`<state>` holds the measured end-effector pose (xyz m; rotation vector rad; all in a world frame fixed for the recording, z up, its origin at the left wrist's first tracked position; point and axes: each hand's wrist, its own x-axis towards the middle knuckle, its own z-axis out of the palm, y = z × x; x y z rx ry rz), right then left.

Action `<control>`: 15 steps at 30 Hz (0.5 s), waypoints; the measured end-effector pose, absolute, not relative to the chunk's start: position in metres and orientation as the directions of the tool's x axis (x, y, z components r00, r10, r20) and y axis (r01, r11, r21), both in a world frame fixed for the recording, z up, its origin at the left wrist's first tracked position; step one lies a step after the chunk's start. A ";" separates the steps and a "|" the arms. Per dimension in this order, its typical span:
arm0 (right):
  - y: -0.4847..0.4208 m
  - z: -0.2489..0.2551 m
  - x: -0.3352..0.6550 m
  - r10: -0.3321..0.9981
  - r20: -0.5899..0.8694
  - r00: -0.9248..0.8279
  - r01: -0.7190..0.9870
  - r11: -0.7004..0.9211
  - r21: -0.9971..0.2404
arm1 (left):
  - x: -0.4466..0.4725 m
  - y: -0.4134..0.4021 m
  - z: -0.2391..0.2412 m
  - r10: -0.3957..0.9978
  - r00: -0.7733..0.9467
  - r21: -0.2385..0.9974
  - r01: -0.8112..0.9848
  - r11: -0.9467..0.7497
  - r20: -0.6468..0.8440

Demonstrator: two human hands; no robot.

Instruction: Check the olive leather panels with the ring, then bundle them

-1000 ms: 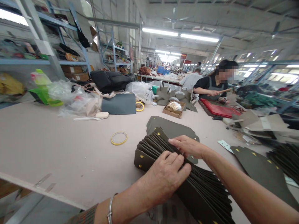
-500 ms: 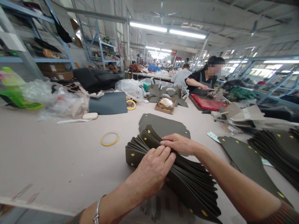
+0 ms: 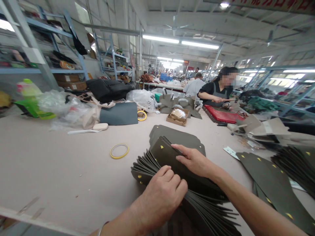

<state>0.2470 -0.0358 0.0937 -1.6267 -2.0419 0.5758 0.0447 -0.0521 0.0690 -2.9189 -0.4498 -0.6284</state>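
Note:
A thick stack of dark olive panels [image 3: 145,167] stands tilted on the table in front of me, its edges fanned out and small yellow marks at the corners. My left hand [image 3: 163,195] is closed around the middle of the stack; its fingertips are hidden between the panels. On the upper panels of the same stack lies my right hand [image 3: 194,160], index finger and thumb stretched out and apart, touching the face near the top edge. Behind the stack, a single flat olive panel [image 3: 179,136] rests on the table.
To the left lies a yellow tape roll [image 3: 119,151]. More olive panels [image 3: 270,183] are at the right. Farther back are a small cardboard box [image 3: 177,117], a grey-blue sheet [image 3: 119,114] and plastic bags [image 3: 141,100]. A co-worker [image 3: 216,88] works beside a red piece [image 3: 223,114].
My right hand has opened from its bent grip beside the left hand, and several panels now lean away from the rest. My left hand still grips the stack. The view has shifted slightly.

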 end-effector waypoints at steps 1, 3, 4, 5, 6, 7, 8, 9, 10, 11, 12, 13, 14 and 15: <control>-0.037 0.094 0.246 0.972 0.096 -0.213 0.790 0.229 -0.568 | 0.044 -0.052 0.069 0.258 0.871 -0.061 0.310 -0.949 0.419; -0.039 0.093 0.243 0.970 0.081 -0.230 0.802 0.236 -0.548 | 0.043 -0.053 0.070 0.260 0.875 -0.063 0.311 -0.948 0.409; -0.040 0.093 0.241 0.973 0.080 -0.214 0.806 0.223 -0.548 | 0.043 -0.053 0.070 0.263 0.876 -0.062 0.313 -0.948 0.404; -0.040 0.093 0.239 0.978 0.086 -0.188 0.809 0.204 -0.551 | 0.043 -0.053 0.070 0.267 0.878 -0.061 0.315 -0.947 0.398; -0.041 0.094 0.237 0.983 0.092 -0.161 0.811 0.185 -0.555 | 0.043 -0.053 0.071 0.270 0.879 -0.060 0.318 -0.946 0.394; -0.042 0.095 0.235 0.985 0.092 -0.144 0.811 0.171 -0.559 | 0.043 -0.053 0.071 0.277 0.877 -0.058 0.324 -0.944 0.392; -0.043 0.097 0.233 0.986 0.085 -0.142 0.806 0.165 -0.568 | 0.044 -0.052 0.071 0.284 0.875 -0.056 0.331 -0.942 0.393; -0.045 0.100 0.231 0.984 0.064 -0.168 0.792 0.173 -0.585 | 0.044 -0.052 0.070 0.289 0.871 -0.053 0.336 -0.940 0.398; -0.046 0.103 0.229 0.977 0.036 -0.212 0.771 0.190 -0.607 | 0.045 -0.052 0.070 0.290 0.867 -0.050 0.338 -0.940 0.404; -0.048 0.106 0.228 0.967 0.014 -0.255 0.750 0.207 -0.628 | 0.045 -0.051 0.070 0.287 0.866 -0.048 0.334 -0.941 0.410; -0.049 0.109 0.227 0.959 0.001 -0.284 0.738 0.219 -0.638 | 0.046 -0.050 0.069 0.280 0.866 -0.046 0.327 -0.944 0.414; -0.050 0.110 0.226 0.956 -0.003 -0.295 0.741 0.227 -0.632 | 0.046 -0.050 0.069 0.272 0.868 -0.045 0.318 -0.947 0.415; -0.050 0.112 0.226 0.958 0.000 -0.288 0.758 0.228 -0.612 | 0.046 -0.049 0.069 0.266 0.870 -0.045 0.311 -0.949 0.414; -0.050 0.112 0.225 0.965 0.012 -0.263 0.784 0.221 -0.581 | 0.046 -0.048 0.069 0.261 0.872 -0.044 0.306 -0.951 0.413</control>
